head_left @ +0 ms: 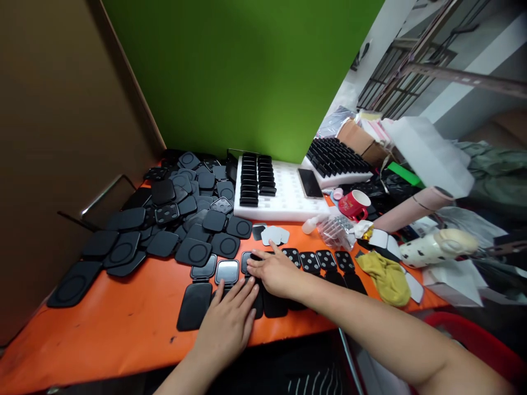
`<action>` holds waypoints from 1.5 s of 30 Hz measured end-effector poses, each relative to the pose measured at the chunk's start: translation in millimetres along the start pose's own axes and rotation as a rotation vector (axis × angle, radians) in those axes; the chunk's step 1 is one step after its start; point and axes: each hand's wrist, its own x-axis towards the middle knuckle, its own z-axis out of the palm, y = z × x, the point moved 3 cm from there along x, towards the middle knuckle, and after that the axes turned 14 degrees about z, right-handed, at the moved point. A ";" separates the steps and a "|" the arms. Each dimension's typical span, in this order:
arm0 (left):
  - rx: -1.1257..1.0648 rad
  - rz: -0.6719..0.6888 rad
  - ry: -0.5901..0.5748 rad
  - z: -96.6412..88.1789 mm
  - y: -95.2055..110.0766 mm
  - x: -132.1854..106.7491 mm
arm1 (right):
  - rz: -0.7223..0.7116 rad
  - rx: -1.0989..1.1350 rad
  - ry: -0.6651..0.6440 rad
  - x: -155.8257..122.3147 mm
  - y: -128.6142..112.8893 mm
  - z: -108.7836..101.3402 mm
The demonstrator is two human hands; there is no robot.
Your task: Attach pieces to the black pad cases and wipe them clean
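Observation:
A row of opened black compact cases lies along the near edge of the orange table. My left hand rests flat, fingers spread, on the lids of the cases near the row's left end. My right hand reaches in from the right and presses its fingers on an open case in the middle of the row, index finger stretched out. Two open cases with mirrors sit just left of it. Small white mirror pieces lie behind the hands.
A big heap of black square lids covers the left back of the table. A white foam tray holds black cases and a phone. A red mug, yellow cloth and clutter crowd the right. Green wall behind.

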 end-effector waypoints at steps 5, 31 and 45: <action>0.048 0.000 0.032 -1.3 2.7 0.5 | 0.149 0.044 0.063 9.8 33.0 -14.2; -0.187 -0.023 0.029 9.7 31.7 42.3 | 0.279 0.133 0.147 -0.8 72.8 -31.9; -0.237 -0.062 0.014 8.5 31.4 42.7 | 0.288 0.114 0.060 7.7 65.9 -2.6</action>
